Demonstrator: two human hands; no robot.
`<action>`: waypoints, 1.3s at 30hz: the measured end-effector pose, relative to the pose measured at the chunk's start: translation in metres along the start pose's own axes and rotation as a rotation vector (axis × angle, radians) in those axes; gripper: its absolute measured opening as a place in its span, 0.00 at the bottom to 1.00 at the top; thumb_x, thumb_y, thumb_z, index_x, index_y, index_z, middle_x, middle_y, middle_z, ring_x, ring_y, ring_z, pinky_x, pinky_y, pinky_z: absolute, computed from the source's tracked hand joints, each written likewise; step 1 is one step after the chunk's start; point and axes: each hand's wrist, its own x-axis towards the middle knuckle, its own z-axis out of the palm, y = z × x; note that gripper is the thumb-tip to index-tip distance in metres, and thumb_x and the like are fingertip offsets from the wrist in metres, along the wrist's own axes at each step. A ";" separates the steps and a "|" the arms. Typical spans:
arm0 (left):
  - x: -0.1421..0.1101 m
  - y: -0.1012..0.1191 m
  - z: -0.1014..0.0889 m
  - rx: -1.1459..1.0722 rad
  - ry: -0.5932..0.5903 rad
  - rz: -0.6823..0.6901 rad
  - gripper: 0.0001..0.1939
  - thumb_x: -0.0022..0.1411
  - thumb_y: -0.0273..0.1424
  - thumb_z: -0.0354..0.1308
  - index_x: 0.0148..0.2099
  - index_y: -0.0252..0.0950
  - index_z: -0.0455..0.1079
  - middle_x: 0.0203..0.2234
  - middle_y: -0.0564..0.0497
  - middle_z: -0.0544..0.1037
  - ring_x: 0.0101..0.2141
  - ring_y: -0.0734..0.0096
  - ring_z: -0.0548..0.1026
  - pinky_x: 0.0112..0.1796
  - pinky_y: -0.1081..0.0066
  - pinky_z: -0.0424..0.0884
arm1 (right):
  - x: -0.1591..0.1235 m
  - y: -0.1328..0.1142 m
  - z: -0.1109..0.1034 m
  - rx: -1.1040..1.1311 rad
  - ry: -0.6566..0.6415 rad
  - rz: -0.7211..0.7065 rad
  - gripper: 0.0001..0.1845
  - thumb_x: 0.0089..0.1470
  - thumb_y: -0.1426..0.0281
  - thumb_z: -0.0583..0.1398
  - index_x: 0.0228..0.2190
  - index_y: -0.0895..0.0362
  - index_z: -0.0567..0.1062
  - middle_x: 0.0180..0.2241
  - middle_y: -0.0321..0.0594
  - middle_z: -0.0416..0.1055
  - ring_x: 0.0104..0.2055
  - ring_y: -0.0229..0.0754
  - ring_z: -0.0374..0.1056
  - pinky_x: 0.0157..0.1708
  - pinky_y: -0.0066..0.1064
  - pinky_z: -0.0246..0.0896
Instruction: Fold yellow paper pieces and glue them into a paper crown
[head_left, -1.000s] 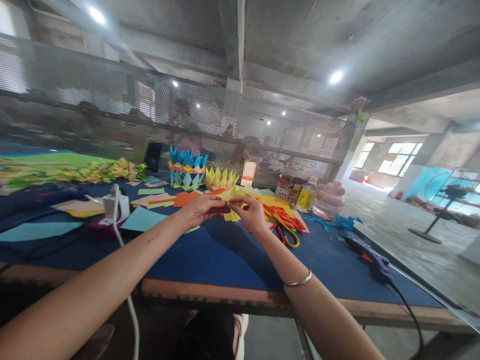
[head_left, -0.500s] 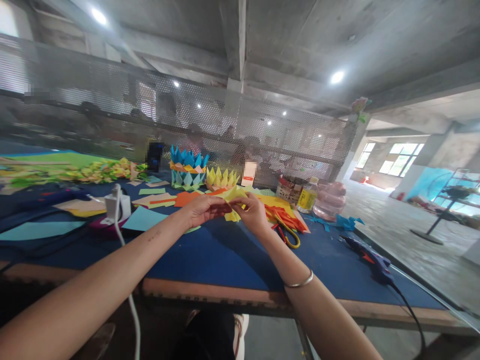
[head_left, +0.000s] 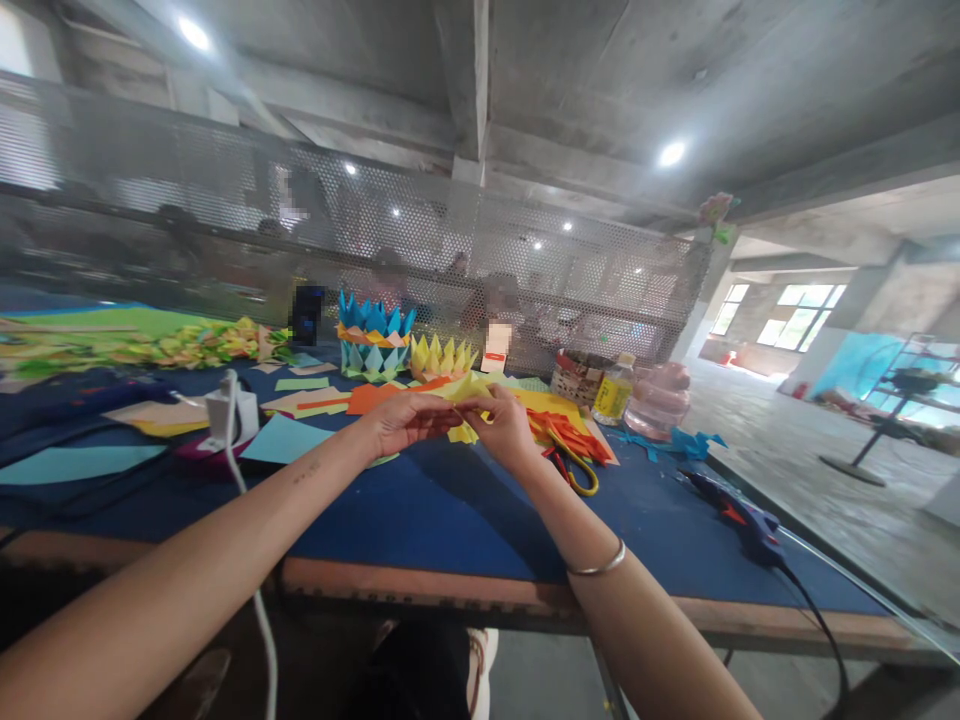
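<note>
My left hand point(head_left: 409, 422) and my right hand point(head_left: 501, 425) meet above the middle of the table, fingertips pinched together on a piece of yellow paper point(head_left: 469, 385). My fingers hide part of it, so its full shape cannot be made out. Just beyond stand a yellow pointed paper crown point(head_left: 444, 357) and a taller blue and orange one point(head_left: 376, 335). Right of my right hand lie orange paper strips point(head_left: 574, 435) and yellow-handled scissors point(head_left: 577, 470).
A glue gun point(head_left: 739, 515) lies at the right, its cord hanging over the edge. Behind it are a yellow-labelled bottle point(head_left: 615, 390) and a pink container point(head_left: 658, 400). At the left are a white plug point(head_left: 234, 408) with a cable, blue paper point(head_left: 281, 440) and piled paper pieces point(head_left: 202, 343).
Both hands stay almost in place, pinching the yellow paper, with only small shifts of the fingers. Nothing else on the table has moved.
</note>
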 end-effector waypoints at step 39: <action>0.001 -0.003 0.005 0.046 0.118 0.116 0.08 0.39 0.22 0.69 0.22 0.31 0.73 0.19 0.52 0.74 0.24 0.76 0.71 0.30 0.76 0.65 | 0.001 -0.008 0.008 0.719 -0.085 0.483 0.16 0.36 0.61 0.66 0.26 0.60 0.76 0.26 0.37 0.73 0.26 0.36 0.65 0.28 0.27 0.58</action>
